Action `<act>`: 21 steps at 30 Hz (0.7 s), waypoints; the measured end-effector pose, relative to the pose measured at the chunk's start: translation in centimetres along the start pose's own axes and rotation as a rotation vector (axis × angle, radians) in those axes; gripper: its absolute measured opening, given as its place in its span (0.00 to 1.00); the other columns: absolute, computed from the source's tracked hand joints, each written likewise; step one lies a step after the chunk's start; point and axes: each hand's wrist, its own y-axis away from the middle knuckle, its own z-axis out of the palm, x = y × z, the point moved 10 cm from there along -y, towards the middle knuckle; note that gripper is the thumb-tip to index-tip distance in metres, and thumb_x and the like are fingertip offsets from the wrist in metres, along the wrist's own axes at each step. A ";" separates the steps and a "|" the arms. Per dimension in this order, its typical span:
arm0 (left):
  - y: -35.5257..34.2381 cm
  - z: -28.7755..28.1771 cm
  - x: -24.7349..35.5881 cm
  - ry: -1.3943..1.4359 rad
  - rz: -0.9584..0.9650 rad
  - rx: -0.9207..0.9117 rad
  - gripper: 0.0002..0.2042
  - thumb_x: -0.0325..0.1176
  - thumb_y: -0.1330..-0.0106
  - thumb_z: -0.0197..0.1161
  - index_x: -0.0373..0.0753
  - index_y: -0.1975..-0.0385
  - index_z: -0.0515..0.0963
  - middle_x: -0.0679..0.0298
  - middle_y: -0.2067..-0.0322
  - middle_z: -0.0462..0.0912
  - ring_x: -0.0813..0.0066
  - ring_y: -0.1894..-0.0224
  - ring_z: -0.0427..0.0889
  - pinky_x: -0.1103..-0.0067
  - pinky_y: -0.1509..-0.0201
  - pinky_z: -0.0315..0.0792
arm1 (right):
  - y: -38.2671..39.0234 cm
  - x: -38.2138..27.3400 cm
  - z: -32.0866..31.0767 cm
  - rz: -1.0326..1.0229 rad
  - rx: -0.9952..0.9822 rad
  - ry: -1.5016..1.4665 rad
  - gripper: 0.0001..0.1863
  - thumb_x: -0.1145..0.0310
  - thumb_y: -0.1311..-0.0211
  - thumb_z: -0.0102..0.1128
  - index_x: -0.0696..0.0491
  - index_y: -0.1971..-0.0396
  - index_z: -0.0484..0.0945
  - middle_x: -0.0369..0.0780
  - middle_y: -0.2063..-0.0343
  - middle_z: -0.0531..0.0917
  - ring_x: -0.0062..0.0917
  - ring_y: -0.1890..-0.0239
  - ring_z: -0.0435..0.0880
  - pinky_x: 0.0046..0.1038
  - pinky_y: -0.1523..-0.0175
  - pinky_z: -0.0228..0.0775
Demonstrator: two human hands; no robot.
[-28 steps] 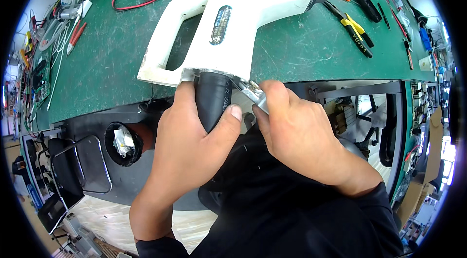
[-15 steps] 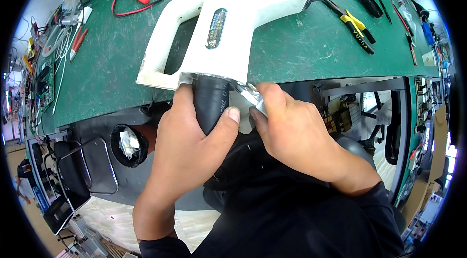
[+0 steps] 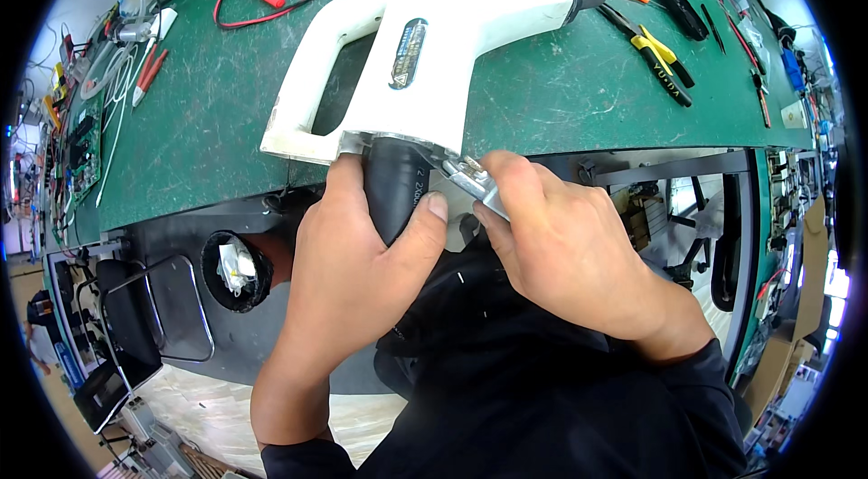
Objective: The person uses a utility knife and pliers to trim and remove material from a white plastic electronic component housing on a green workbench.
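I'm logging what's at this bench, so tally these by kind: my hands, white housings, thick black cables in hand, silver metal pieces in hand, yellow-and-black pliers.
Hands: 2 (left hand, right hand)
White housing: 1
Thick black cable: 1
Silver metal piece: 1
Yellow-and-black pliers: 1
Total: 6

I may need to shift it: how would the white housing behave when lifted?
The white housing is probably stiff, given its moulded shell. Its bent body may feel unbalanced, and the thick black cable at its base could tug.
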 end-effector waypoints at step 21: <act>-0.2 0.2 -1.3 0.150 -0.124 -0.057 0.23 0.35 0.38 0.65 0.26 0.49 0.69 0.55 0.65 0.81 0.72 0.65 0.79 0.75 0.59 0.74 | -0.1 0.9 1.6 0.078 0.014 0.011 0.21 0.75 0.43 0.64 0.60 0.53 0.65 0.51 0.72 0.80 0.47 0.74 0.82 0.42 0.74 0.73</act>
